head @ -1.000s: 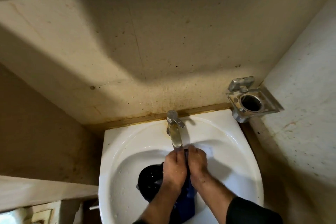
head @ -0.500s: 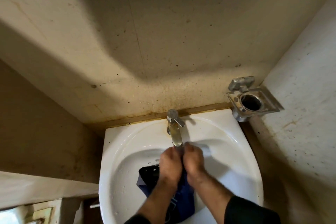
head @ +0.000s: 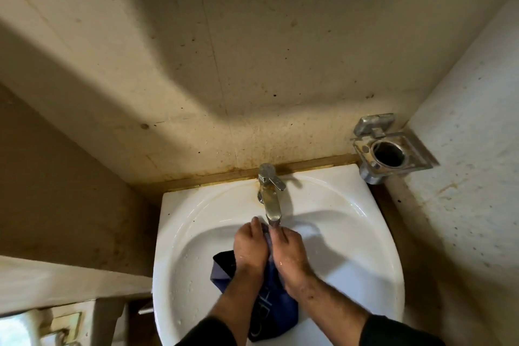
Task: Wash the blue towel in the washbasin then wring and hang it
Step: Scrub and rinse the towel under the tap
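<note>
Both forearms reach in from near edge, dark sleeves pushed up. Left hand (head: 250, 247) and right hand (head: 289, 251) side by side, touching, fingers curled, backs up.

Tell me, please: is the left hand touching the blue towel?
Touching. The head view shows the left hand pressed against the blue towel, which is bunched between it and the right hand under the tap.

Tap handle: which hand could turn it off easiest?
Probably the right hand: the tap handle sticks out toward that side. Both it and the left hand are gripping the blue towel.
</note>
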